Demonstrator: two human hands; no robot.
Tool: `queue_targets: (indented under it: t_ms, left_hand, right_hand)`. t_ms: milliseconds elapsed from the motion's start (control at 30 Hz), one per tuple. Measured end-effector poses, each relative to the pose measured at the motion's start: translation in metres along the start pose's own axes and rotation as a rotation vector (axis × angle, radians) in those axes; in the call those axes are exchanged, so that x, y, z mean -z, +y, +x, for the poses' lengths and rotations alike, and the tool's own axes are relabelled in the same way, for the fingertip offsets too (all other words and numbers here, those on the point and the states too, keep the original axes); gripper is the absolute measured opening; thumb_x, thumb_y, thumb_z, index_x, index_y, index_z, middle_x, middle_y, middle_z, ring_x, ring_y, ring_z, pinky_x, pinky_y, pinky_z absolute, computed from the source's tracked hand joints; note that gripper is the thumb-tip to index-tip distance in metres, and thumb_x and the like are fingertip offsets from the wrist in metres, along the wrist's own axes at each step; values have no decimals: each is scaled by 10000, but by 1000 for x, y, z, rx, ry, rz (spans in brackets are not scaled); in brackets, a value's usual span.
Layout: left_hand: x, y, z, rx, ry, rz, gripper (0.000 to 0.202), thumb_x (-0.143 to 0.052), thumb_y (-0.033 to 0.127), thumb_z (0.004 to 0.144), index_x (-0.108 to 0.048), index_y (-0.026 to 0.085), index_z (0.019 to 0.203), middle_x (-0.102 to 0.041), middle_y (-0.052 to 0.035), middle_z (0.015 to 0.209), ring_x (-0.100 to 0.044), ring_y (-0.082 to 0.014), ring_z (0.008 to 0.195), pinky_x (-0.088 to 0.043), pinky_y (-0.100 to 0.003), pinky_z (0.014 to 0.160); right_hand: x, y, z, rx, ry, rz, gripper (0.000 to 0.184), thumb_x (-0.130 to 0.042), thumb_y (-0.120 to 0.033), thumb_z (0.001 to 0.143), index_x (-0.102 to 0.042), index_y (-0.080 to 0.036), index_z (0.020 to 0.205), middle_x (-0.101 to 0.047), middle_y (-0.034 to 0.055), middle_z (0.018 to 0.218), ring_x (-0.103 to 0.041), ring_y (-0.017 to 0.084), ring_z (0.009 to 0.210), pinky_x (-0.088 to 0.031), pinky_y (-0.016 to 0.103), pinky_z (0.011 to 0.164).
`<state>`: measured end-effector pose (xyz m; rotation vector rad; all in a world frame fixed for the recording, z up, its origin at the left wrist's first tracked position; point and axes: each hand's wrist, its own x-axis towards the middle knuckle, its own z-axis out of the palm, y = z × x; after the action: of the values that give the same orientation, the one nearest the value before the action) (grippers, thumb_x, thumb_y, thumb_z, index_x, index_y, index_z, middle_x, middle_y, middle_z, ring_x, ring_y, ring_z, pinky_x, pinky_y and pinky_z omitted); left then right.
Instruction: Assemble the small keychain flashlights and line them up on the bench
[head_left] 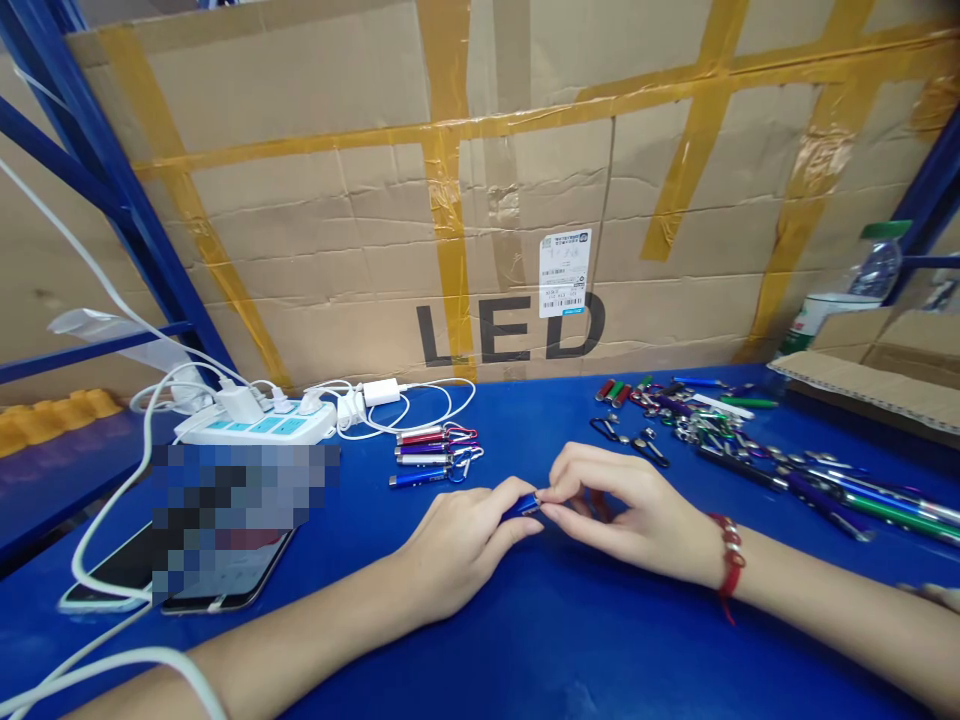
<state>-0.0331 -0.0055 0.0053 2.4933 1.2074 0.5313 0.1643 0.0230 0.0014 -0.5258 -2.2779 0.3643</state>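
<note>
My left hand (469,540) is closed around a small blue metal keychain flashlight (523,507), gripping it between thumb and forefinger above the blue tabletop. At its right end, the thumb and forefinger of my right hand (622,500) pinch the tip; whether a small separate part is between them I cannot make out. Just behind my left hand lies a neat row of finished-looking keychain flashlights (424,460) in red, purple, silver and blue, with carabiner clips at their right ends.
At the right lies a pile of loose clips and coloured tubes (697,425), beside an open cardboard box (870,385) and a bottle (877,262). Phones (225,600), a power strip (300,425) and white cables occupy the left. A large carton (337,240) stands behind.
</note>
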Motion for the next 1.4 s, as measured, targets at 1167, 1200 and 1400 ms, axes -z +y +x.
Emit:
queue_targets:
  t_ms: [1167, 1200, 1400]
  left_hand:
    - [-5, -7, 4, 174, 298, -343, 243, -423, 251, 892, -406, 253, 1134, -570, 15, 786, -558, -141, 698, -426, -261, 656]
    - [-6, -7, 4, 169, 303, -372, 248, -411, 248, 894, -376, 252, 1140, -570, 19, 773, -551, -133, 673, -424, -250, 629]
    - [-7, -7, 4, 160, 309, -434, 83, -357, 272, 905, -353, 235, 979, -583, 15, 762, -519, -125, 643, -411, -232, 567]
  right_hand:
    - [7, 15, 2, -165, -273, -428, 266, -453, -334, 897, -690, -214, 915, -672, 35, 901, -638, 135, 734, -450, 222, 622]
    - [8, 15, 2, -176, -272, -434, 266, -454, -334, 897, -692, -214, 901, -674, 33, 893, -639, 136, 735, -447, 221, 618]
    - [12, 13, 4, -269, -238, -427, 202, -608, -383, 793, -703, -205, 797, -688, 21, 805, -623, 129, 661, -409, 213, 559]
